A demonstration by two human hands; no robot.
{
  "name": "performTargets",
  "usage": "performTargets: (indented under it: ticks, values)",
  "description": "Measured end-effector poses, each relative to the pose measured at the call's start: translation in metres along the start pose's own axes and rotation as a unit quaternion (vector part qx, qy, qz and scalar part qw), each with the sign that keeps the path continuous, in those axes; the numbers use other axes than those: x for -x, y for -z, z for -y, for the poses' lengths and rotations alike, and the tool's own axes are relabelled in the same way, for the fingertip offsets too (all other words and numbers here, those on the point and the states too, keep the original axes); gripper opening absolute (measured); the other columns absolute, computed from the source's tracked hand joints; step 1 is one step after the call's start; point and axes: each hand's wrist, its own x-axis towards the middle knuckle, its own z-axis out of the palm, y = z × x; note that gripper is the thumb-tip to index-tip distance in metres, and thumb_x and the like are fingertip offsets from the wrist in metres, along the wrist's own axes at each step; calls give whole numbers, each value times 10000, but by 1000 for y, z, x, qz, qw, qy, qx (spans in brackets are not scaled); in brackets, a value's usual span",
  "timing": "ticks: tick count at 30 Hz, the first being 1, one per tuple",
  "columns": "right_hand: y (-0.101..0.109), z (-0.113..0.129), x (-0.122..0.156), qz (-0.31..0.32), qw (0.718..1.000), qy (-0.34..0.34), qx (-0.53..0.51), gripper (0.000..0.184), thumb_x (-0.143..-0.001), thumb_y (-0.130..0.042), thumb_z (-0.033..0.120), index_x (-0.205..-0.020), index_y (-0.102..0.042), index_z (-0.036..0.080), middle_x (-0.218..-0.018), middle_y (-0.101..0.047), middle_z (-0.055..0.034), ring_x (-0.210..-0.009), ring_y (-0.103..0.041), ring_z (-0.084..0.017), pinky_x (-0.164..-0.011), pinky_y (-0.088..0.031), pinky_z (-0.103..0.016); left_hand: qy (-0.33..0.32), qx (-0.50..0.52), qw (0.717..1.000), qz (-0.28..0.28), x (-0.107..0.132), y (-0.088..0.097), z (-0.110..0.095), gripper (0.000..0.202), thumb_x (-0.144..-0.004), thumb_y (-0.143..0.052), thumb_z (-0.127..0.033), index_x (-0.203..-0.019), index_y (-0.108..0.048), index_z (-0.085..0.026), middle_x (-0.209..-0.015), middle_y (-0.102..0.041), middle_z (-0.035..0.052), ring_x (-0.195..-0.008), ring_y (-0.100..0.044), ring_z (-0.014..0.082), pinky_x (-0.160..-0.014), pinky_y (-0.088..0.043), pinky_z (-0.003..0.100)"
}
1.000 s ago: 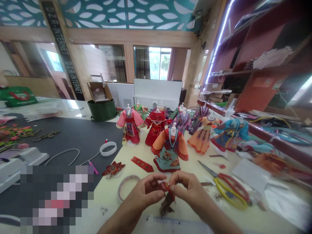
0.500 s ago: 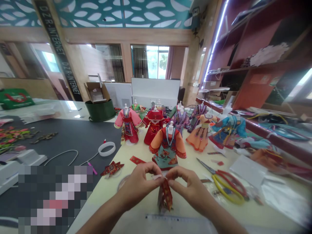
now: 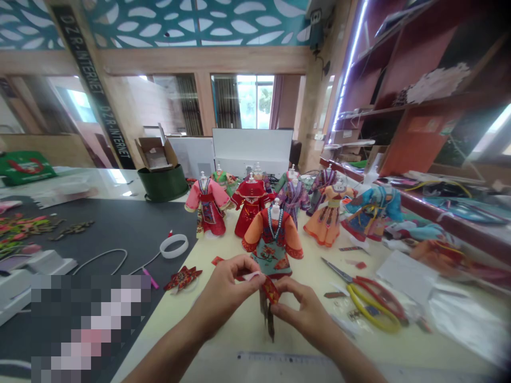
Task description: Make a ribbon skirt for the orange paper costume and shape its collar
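Between my two hands is a red patterned fabric strip [image 3: 272,291], with a darker tail hanging below it and a bit of white at its upper end. My left hand [image 3: 235,279] pinches the upper end by the white part. The fingers of my right hand [image 3: 293,300] are closed on the strip's other side. Right behind my hands stands a small doll form [image 3: 273,239] in an orange-sleeved robe with a pale green skirt. A red patterned fabric piece [image 3: 182,278] lies to the left of my hands.
Scissors [image 3: 365,298] with red and yellow handles lie at right, near a white sheet [image 3: 407,276]. A clear ruler [image 3: 291,359] lies in front. Several dressed forms, one in red [image 3: 250,205], stand behind. At left are a white tape roll [image 3: 174,246] and a power strip [image 3: 35,271].
My right hand has shifted a little down and away from the left. The red strip, which hung down, now slants between my hands with its tail below.
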Motion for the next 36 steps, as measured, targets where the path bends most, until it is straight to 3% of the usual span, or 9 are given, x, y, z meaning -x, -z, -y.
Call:
performTargets:
  ticks: [5, 10, 19, 23, 27, 32, 36]
  values:
    - [12, -4, 0, 1, 999, -32, -19, 258, -819, -601, 368, -662, -618, 164, -723, -641, -17, -739, -574, -164, -726, -423, -277, 29, 43, 998, -47, 0, 3, 5, 193, -743, -648, -342, -732, -578, -163, -729, -595, -10, -697, -511, 120, -656, -378, 225]
    - [31, 9, -4, -34, 997, -64, -14, 205, -781, -634, 366, -730, -627, 167, -691, -617, 3, -670, -545, -134, -643, -405, -250, 29, 88, 992, -85, -1, 3, 10, 195, -723, -664, -344, -722, -593, -162, -706, -598, -18, -694, -512, 107, -651, -385, 202]
    - [51, 26, -26, -96, 994, -26, 43, 155, -772, -597, 323, -798, -643, 178, -661, -622, 16, -594, -527, -121, -545, -380, -228, 13, 155, 979, -134, -16, -4, 13, 231, -713, -671, -363, -739, -588, -149, -693, -589, -5, -633, -537, 113, -569, -444, 209]
    - [49, 35, -34, -157, 985, 3, 77, 187, -776, -577, 341, -774, -645, 166, -657, -630, -11, -614, -553, -150, -562, -410, -252, -12, 165, 971, -173, -26, -9, 16, 260, -714, -657, -384, -790, -593, -144, -751, -616, 25, -715, -581, 157, -532, -464, 216]
    - [41, 35, -40, -214, 973, 30, 80, 215, -783, -561, 371, -782, -619, 164, -677, -624, -29, -628, -565, -168, -581, -435, -270, -46, 169, 959, -221, -33, -16, 13, 258, -735, -631, -387, -821, -602, -145, -738, -629, 17, -685, -584, 143, -541, -472, 215]
    - [31, 28, -46, -255, 964, 46, 61, 246, -795, -546, 408, -818, -597, 169, -732, -638, -49, -670, -592, -185, -611, -473, -284, -82, 167, 947, -263, -41, -24, 9, 227, -748, -622, -363, -818, -610, -147, -733, -642, 5, -694, -593, 127, -636, -489, 217]
    - [29, 24, -50, -268, 961, 46, 47, 238, -803, -553, 399, -854, -597, 170, -789, -660, -62, -726, -621, -203, -672, -500, -311, -92, 165, 942, -277, -48, -29, 11, 222, -753, -615, -359, -817, -608, -146, -714, -645, 1, -674, -598, 124, -630, -487, 215]
